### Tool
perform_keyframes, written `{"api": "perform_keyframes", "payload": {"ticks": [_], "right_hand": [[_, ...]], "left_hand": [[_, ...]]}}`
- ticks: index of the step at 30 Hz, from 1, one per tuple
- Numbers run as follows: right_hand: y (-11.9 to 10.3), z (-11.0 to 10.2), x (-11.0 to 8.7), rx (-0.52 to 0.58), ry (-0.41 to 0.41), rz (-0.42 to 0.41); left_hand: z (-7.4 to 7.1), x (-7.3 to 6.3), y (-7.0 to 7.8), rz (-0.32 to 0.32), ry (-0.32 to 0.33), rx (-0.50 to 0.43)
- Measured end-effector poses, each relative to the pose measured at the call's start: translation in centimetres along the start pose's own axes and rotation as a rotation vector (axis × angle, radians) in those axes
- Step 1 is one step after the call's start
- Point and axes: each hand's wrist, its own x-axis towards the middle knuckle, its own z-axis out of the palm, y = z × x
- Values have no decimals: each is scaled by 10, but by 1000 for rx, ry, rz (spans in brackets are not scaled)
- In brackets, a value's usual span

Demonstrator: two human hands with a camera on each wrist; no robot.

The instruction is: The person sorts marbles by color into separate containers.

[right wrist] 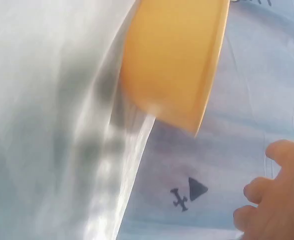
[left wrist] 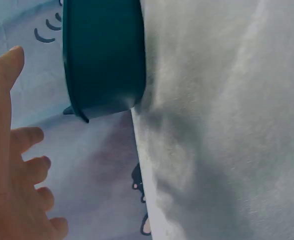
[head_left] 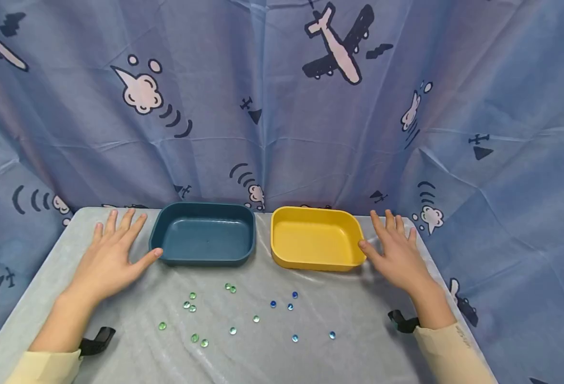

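Observation:
My left hand [head_left: 106,261] is spread beside the left end of a dark teal tray [head_left: 202,262], its thumb overlapping the tray's edge in the head view. On the other side, my right hand [head_left: 397,256] has its fingers spread by the right end of a yellow tray [head_left: 320,264], thumb at the rim. Neither hand holds anything. Both wrist views show the fingers apart from the outer walls of the teal tray [left wrist: 107,60] and the yellow tray [right wrist: 171,60]. Several green glass beads [head_left: 193,308] and several blue ones [head_left: 290,306] lie scattered in front of the trays.
A pale grey cloth covers the table [head_left: 263,362], whose far edge runs just behind the trays. Blue curtains [head_left: 282,106] printed with planes and clouds hang at the back and sides. Black straps [head_left: 97,341] show at both wrists.

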Motion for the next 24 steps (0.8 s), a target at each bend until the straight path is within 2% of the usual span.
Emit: {"api": "perform_keyframes", "payload": {"ticks": [8, 11, 19, 24], "right_hand": [[-26, 9, 0, 82, 11, -51], [-35, 15, -2, 121, 50, -73], [-68, 37, -17, 317, 167, -148], [-85, 49, -22, 439, 253, -254]], "left_hand": [[8, -3, -1, 5, -6, -66], [13, -3, 0, 3, -20, -105], [24, -8, 6, -71, -79, -221], [25, -13, 9, -78, -72, -270]]}}
